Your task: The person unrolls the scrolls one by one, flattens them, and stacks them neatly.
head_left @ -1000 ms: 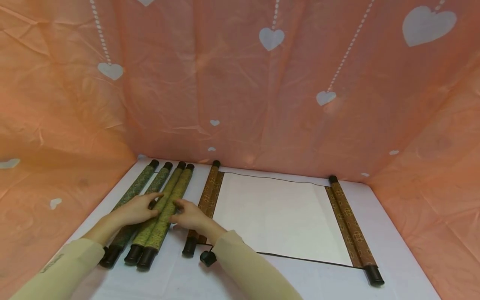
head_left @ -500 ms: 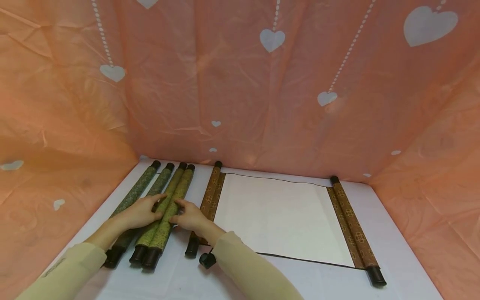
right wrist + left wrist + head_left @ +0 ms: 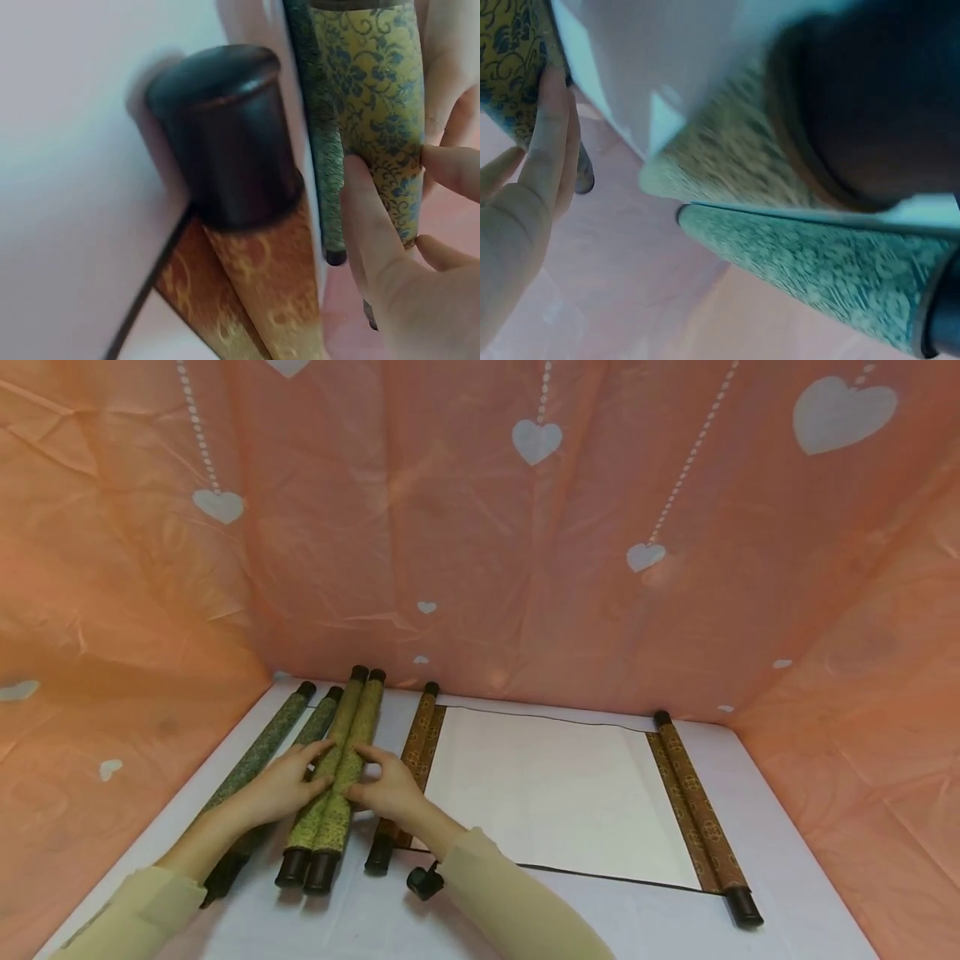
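Two rolled halves of a yellow-green hanging scroll lie side by side between my hands in the head view: a left roll (image 3: 347, 710) and a right roll (image 3: 369, 710), both with black end knobs. My left hand (image 3: 279, 787) grips the left roll by its middle, thumb and fingers curled on it. The right roll is pinched by my right hand (image 3: 393, 789) from its outer side. Dark blue flowers pattern the yellow cloth (image 3: 375, 82) in the right wrist view. Under my left forearm is a dark green scroll, its two rolls (image 3: 262, 756) partly hidden.
A brown scroll lies partly unrolled to the right, its white paper (image 3: 547, 793) between a left roll (image 3: 420, 727) and a right roll (image 3: 701, 806). A small black object (image 3: 425, 882) is beside my right sleeve. A pink cloth (image 3: 465, 527) with hearts encloses the white table (image 3: 772, 860).
Both hands have shifted the yellow-green scroll slightly right and away from me, and it has come up off the table. The green and brown scrolls have stayed put.
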{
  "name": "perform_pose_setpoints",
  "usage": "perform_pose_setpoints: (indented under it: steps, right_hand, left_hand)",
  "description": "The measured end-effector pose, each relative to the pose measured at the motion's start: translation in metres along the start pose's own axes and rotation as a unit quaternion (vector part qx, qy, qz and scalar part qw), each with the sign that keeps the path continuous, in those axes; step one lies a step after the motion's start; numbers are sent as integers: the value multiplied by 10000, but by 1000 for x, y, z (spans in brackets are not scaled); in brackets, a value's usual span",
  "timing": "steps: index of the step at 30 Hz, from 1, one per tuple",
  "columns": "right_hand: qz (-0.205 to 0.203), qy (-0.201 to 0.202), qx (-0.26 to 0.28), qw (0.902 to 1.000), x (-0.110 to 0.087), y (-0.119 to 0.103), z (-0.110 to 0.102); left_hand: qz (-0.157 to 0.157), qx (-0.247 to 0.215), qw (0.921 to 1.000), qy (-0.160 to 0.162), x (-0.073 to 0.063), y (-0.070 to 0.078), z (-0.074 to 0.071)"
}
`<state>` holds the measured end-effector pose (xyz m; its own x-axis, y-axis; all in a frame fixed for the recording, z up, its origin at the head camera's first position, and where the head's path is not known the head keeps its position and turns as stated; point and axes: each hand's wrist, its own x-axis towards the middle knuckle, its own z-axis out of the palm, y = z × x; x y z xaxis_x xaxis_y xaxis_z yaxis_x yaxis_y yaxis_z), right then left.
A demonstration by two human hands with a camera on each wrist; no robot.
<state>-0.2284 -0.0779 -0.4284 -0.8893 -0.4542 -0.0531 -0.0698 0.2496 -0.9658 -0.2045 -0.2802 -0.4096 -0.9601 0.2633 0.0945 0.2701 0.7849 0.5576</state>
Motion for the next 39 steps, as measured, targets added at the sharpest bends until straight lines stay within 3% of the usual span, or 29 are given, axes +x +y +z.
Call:
perform_pose_setpoints:
  steps: [5,9,17,23,28,34,39]
  right_hand:
    - [-340,-110,432,9984,-12,1,-20]
    - [-689,54,354,9970,-25,3,-41]
    - [-1112,357,218,9929,-57,12,-87]
    - [-1317,177,476,9900,-82,23,-130]
    - [-1341,222,361,9901,-101,36,-159]
    - [-1151,860,169,9895,-122,53,-185]
    - [-1000,1453,-75,9843,-133,61,-198]
  left_hand:
    - [224,-388,9981,416,-2,17,9]
    - [257,-848,9944,576,-2,36,18]
    - [324,-1891,9782,798,13,71,47]
    - [610,-2457,9652,656,30,100,75]
    - [795,-2719,9578,490,42,125,100]
    - [1001,-2886,9519,228,56,148,127]
    - [1168,-2982,9473,-77,64,163,141]
